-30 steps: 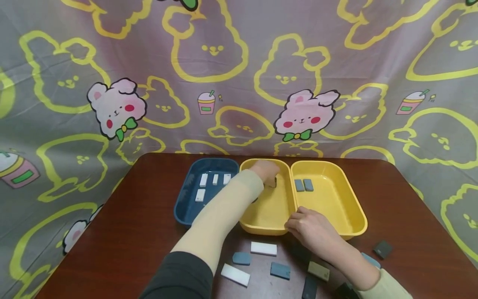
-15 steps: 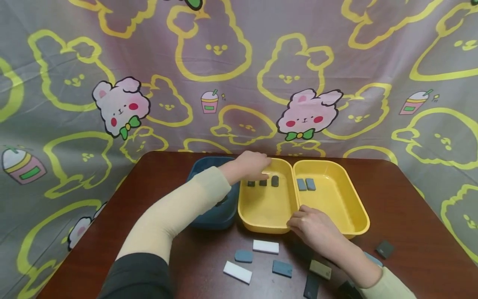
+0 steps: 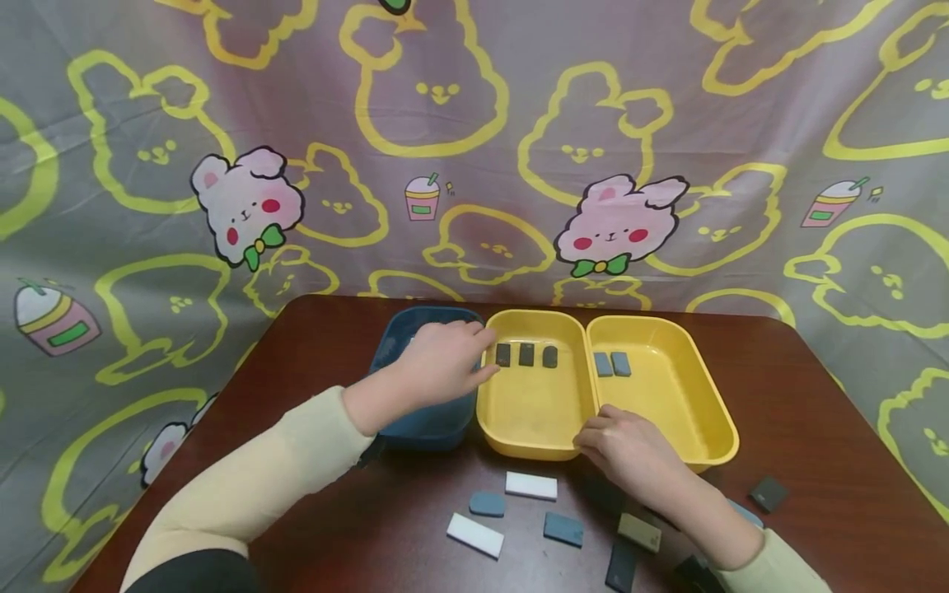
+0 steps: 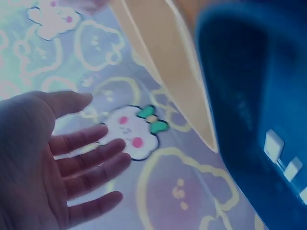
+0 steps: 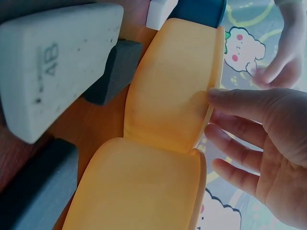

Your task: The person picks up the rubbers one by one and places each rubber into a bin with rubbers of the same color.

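The left hand [image 3: 441, 362], its fingers loose and holding nothing, hung over the blue tray [image 3: 426, 432], blocking much of the view into it; white erasers [image 4: 274, 145] lay inside. The right hand [image 3: 630, 449] pinched the near rim of the middle yellow tray [image 3: 534, 420], where three black erasers [image 3: 526, 355] lay in a row. Loose erasers [image 3: 563, 529] lay scattered on the bench [image 3: 778, 395], the right forearm [image 3: 712, 519] partly covering them.
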`<state>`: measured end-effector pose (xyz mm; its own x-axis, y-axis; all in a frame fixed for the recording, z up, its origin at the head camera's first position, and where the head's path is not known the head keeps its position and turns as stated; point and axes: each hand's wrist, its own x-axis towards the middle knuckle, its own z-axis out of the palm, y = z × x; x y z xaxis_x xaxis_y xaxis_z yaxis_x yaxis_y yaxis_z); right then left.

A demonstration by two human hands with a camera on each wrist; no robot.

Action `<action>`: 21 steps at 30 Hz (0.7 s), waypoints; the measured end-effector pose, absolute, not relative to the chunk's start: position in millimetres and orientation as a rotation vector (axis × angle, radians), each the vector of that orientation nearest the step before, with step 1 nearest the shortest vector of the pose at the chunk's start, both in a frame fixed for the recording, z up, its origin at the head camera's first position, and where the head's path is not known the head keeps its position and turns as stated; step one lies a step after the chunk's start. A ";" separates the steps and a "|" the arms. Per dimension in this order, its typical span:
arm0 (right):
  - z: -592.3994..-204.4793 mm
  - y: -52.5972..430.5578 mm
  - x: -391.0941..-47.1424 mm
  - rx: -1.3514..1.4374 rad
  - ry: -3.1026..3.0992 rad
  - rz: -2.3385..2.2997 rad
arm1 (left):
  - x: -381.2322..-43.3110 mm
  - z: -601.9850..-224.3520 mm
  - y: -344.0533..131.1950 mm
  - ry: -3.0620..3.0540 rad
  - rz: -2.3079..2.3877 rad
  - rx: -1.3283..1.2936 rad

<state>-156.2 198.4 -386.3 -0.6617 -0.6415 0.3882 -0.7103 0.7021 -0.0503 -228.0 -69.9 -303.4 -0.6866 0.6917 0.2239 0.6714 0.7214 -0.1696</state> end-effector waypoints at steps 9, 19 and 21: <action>-386.5 198.4 -156.6 1.061 -2.575 0.279 | -156.2 -335.4 -85.1 -2.809 -0.128 -1.080; -386.3 198.4 -156.4 1.054 -2.576 0.272 | -115.1 -385.0 -79.6 -2.990 0.132 -0.997; -386.3 198.2 -155.9 1.049 -2.589 0.275 | -113.4 -391.2 -77.4 -2.995 0.168 -0.987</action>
<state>-155.9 198.2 -386.3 -0.6731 -0.6379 0.3741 -0.7022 0.7100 -0.0528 -113.4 -77.4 -391.2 -0.8046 0.5918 -0.0490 0.5935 0.7991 -0.0954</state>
